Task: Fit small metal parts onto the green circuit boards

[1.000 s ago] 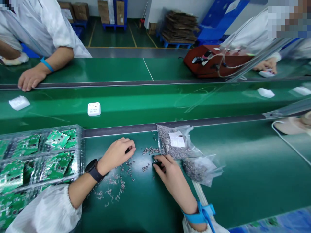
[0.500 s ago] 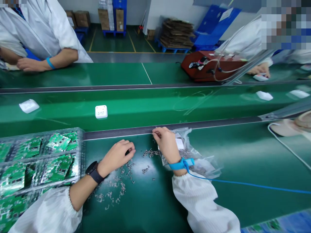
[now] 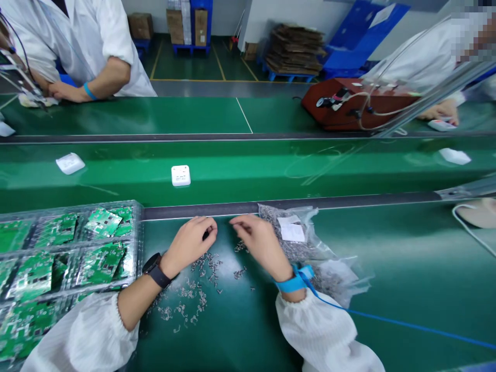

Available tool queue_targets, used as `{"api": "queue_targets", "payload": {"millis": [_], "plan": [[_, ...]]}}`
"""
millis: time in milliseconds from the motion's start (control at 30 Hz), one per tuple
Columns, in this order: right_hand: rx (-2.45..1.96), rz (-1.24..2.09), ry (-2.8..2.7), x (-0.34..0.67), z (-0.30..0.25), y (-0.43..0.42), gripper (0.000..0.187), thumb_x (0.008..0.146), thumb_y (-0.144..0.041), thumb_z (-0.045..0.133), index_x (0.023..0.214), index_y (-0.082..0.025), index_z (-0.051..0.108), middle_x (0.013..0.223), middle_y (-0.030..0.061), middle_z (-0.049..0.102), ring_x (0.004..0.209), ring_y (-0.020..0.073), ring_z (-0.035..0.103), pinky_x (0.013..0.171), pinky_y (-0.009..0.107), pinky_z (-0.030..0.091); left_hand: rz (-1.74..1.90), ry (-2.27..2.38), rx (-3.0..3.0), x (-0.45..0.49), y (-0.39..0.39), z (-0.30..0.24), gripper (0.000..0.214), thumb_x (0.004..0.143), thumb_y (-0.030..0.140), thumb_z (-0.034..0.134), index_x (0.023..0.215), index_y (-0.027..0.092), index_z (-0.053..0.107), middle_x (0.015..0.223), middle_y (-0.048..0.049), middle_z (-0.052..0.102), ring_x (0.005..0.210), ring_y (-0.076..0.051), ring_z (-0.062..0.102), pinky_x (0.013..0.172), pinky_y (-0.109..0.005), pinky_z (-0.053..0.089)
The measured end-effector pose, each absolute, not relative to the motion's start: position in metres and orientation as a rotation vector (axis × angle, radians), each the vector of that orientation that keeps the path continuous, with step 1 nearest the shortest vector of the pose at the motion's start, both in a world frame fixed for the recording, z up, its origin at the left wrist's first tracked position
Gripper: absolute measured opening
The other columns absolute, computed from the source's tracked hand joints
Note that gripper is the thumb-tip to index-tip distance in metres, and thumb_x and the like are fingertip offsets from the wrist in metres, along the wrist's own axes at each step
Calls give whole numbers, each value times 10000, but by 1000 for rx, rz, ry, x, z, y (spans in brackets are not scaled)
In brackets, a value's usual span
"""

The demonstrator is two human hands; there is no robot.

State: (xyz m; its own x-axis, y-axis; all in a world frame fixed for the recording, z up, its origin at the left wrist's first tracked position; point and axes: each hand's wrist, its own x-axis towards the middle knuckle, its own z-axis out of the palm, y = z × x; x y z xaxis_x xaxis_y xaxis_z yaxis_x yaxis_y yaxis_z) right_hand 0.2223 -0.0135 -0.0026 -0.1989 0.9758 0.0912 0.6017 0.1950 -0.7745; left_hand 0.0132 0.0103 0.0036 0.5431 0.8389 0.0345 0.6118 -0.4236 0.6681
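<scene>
My left hand [image 3: 192,242], with a dark watch on its wrist, is closed, thumb and fingertips curled together. Whatever it may hold is too small to make out. Facing it across a small gap, my right hand [image 3: 260,242] is pinched closed, its fingertips pointing left; anything between them is hidden. A blue strap with a cord circles that wrist. Small metal springs or clips [image 3: 194,297] lie scattered below my left hand, and a little group of tiny screws [image 3: 239,273] lies between the hands. Beside my right hand rests a clear bag of small metal parts [image 3: 275,217] with a white label.
Clear trays [image 3: 140,243] of green circuit boards [image 3: 105,263] stand at left. Beyond a dark rail, white square devices [image 3: 181,176] lie on the green belt. A second bag [image 3: 329,284] lies at right. Across the belt are a red-brown machine [image 3: 349,111] and co-workers in white coats.
My right hand has moved left, away from the labelled bag and closer to my left hand. My left hand stays closed over nearly the same spot. The view has shifted slightly.
</scene>
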Motion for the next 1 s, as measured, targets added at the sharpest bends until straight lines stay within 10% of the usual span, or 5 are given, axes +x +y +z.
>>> {"api": "queue_targets", "payload": {"millis": [433, 1000], "plan": [[-1835, 433, -2004, 274, -18, -19, 175, 861, -98, 656, 986, -185, 743, 903, 89, 743, 868, 286, 700, 806, 405, 544, 435, 1093, 2171, 14, 9, -2, 161, 963, 147, 502, 853, 201, 606, 843, -17, 638, 797, -193, 590, 707, -323, 414], [-1442, 896, -2019, 238, -14, -25, 367, 922, -30, 600, 1179, -259, 727, 1007, 46, 715, 961, 228, 701, 864, 379, 570, 381, 1009, 2226, 10, 11, -10, 233, 971, 127, 519, 1144, 220, 643, 1079, -60, 669, 1018, -244, 639, 878, -395, 524]]}}
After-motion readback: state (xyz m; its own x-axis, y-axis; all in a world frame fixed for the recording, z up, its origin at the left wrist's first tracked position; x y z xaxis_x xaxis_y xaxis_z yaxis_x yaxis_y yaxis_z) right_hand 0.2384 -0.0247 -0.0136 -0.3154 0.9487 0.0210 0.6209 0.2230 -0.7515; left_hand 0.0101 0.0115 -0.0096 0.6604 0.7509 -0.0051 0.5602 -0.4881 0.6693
